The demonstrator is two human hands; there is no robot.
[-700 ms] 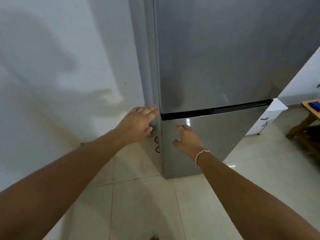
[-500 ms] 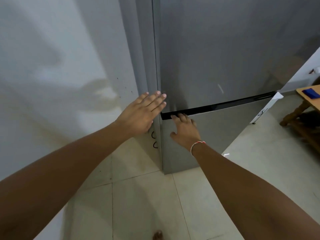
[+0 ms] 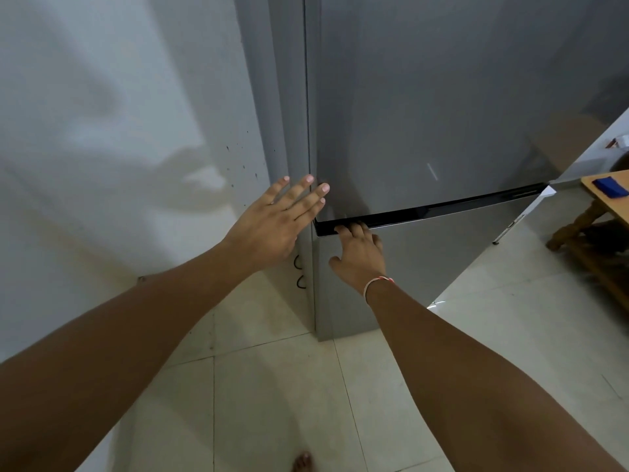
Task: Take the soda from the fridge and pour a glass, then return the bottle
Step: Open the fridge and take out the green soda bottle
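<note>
Task is only beginning: the fridge [image 3: 442,114] is standing closed, right hand [image 3: 360,257] hooking fingers into the door gap [image 3: 425,212], left hand [image 3: 279,219] lying flat and released, soda not in view.

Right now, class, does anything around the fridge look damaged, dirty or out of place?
Only slightly: dark specks spatter the white wall left of the fridge. Both doors look shut and undamaged.

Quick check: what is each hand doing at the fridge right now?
Left hand: open, fingers straight, by the fridge's left edge.
Right hand: fingertips curled into the black handle groove.
</note>
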